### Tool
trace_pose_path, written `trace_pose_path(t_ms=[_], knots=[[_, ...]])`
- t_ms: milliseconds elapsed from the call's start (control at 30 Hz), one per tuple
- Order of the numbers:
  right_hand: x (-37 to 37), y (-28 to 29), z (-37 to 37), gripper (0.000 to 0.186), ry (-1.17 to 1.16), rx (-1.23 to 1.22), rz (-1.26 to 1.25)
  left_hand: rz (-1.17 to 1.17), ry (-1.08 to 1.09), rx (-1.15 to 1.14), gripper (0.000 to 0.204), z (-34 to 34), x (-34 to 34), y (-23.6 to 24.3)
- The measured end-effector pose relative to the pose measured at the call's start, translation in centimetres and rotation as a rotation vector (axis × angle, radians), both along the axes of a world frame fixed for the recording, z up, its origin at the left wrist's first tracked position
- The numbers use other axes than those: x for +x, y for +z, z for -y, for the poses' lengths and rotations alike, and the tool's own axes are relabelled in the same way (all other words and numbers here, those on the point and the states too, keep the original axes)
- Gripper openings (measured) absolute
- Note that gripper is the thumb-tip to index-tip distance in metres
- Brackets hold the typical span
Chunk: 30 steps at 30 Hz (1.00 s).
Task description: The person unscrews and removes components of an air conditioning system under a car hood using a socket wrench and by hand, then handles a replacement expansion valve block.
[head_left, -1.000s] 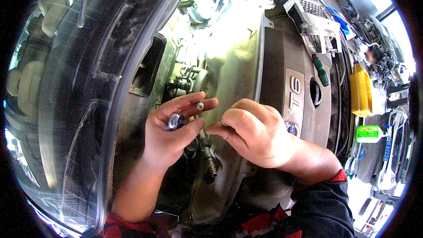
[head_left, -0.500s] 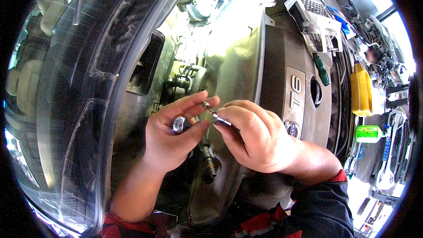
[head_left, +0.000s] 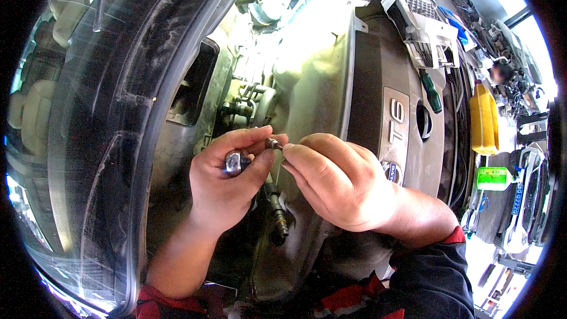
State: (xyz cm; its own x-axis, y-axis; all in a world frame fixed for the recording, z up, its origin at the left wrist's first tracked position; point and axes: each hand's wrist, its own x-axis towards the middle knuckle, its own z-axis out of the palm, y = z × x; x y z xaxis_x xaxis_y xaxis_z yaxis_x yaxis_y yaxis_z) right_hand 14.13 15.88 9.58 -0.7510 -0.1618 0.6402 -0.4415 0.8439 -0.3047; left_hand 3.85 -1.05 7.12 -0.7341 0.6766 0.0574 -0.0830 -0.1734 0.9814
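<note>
In the middle of the head view, my left hand (head_left: pixel 223 180) grips a chrome cylindrical part (head_left: pixel 234 164) in its curled fingers, with a small metal fitting (head_left: pixel 272 143) between its upper fingers and thumb. My right hand (head_left: pixel 336 186) pinches a small metal piece at that fitting; the fingers mostly hide it. Just below lies a hose end with metal and brass fittings (head_left: pixel 277 218) in the engine bay, beside a dull metal shield (head_left: pixel 319 100). Pipes (head_left: pixel 260 97) show behind my hands.
The windscreen and dark cowl (head_left: pixel 112 130) border the left. An engine cover (head_left: pixel 397 124) lies right, with a white plastic part (head_left: pixel 425 35) and green-handled tool (head_left: pixel 430 93) on it. Beyond are a yellow jug (head_left: pixel 484 121), a green-labelled bottle (head_left: pixel 493 178) and other vehicles in the workshop.
My right fingers have brought a small shiny metal piece up to the fitting in my left hand. My left fingers have closed further around the fitting, and its thumb has risen toward it.
</note>
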Motion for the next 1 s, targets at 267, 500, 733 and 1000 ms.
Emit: trace_pose_path(t_ms=[267,500,733,1000], knots=[[-0.1,-0.1,0.1,0.042,0.004,0.008,-0.019,-0.168,0.049,-0.133,0.023,0.2,0.1,0.8],[0.1,0.3,0.2,0.036,-0.075,0.000,0.044,-0.194,0.073,-0.197,0.023,0.3,0.0,0.7],[0.4,1.4,0.1,0.043,-0.153,0.064,0.058,-0.147,0.061,-0.088,0.024,0.0,0.3,0.7],[0.0,0.3,0.1,0.029,-0.116,0.087,0.070,-0.124,0.050,-0.248,0.023,0.3,0.1,1.4]])
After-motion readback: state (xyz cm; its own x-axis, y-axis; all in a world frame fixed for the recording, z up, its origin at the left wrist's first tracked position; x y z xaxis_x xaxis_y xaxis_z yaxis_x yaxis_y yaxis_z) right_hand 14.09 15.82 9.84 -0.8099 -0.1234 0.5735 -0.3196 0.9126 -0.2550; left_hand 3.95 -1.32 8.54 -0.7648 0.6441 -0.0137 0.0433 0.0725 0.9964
